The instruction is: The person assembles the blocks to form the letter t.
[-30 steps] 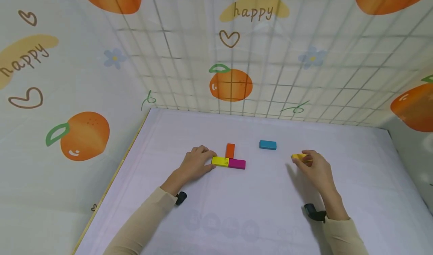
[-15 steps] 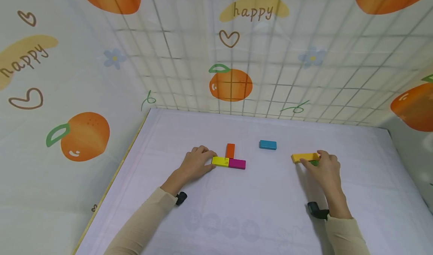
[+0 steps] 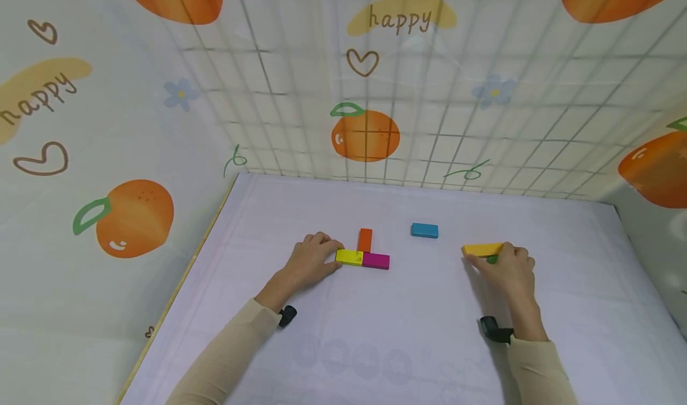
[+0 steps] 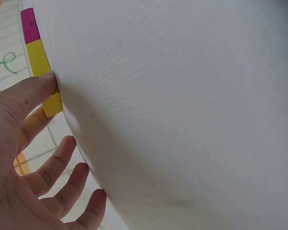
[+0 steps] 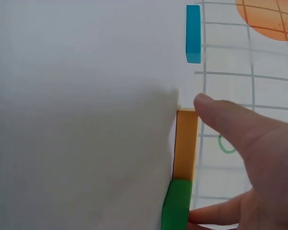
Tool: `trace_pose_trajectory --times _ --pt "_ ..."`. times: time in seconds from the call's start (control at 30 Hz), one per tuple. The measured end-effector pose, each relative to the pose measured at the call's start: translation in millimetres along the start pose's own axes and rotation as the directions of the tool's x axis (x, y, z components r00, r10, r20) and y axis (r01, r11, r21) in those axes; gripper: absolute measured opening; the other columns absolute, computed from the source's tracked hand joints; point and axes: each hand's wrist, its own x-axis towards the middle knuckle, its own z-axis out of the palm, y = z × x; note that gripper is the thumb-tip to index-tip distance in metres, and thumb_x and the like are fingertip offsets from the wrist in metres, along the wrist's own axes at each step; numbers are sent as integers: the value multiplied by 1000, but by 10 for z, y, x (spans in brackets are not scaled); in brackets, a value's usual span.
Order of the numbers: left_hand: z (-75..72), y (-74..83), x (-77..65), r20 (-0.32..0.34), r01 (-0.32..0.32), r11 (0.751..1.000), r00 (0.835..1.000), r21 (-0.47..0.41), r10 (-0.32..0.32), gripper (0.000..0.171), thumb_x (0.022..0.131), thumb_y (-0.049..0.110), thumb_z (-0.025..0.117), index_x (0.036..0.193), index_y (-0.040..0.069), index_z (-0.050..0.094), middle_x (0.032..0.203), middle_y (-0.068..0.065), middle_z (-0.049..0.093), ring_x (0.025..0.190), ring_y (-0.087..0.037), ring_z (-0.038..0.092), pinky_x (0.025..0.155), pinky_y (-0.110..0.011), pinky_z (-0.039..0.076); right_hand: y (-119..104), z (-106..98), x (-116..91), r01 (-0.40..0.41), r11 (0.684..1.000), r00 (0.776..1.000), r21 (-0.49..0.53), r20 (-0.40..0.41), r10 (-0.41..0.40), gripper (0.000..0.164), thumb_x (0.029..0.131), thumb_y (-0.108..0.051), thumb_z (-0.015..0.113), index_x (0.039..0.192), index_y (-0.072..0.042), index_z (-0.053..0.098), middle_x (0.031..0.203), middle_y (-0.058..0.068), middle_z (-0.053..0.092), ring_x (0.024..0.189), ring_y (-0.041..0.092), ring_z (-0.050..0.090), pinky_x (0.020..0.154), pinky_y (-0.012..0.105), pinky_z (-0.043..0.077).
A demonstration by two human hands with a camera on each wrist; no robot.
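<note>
Toward the left of the table, my left hand pinches the outer end of a bright yellow block between thumb and index finger. Its other fingers are spread, as the left wrist view shows. End to end with that block lies a magenta block, and an orange block points away from their joint. On the right, my right hand spans an amber block and a green block. Its thumb tip is right at the amber end, with a fingertip against the green one. The hand partly hides the green block.
A blue block lies between the two groups, farther back on the white tabletop. Behind the table hangs a printed curtain over a wire grid. Black camera mounts sit at both wrists.
My right hand first covered most of the amber block, then shifted right and uncovered it with the green one. Now its thumb has slid left to the amber end. The left hand stays put.
</note>
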Motion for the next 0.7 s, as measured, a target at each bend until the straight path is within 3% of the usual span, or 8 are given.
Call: trace_pose_trajectory --times 0.23,0.7 --pt "-8 5 -1 6 4 1000 1000 2 -4 41 92 37 73 131 27 65 129 -4 55 118 -27 48 92 -47 44 -42 39 15 11 998 1000 -54 -29 -12 106 84 -62 69 131 25 34 122 45 33 108 57 33 81 64 39" --pt "-12 4 -8 -7 -4 1000 1000 -7 4 41 92 36 73 131 27 65 129 -5 56 118 -28 48 92 -48 44 -42 35 31 12 1000 1000 3 -24 -12 102 84 -56 73 132 24 34 125 44 30 114 57 29 85 65 37"
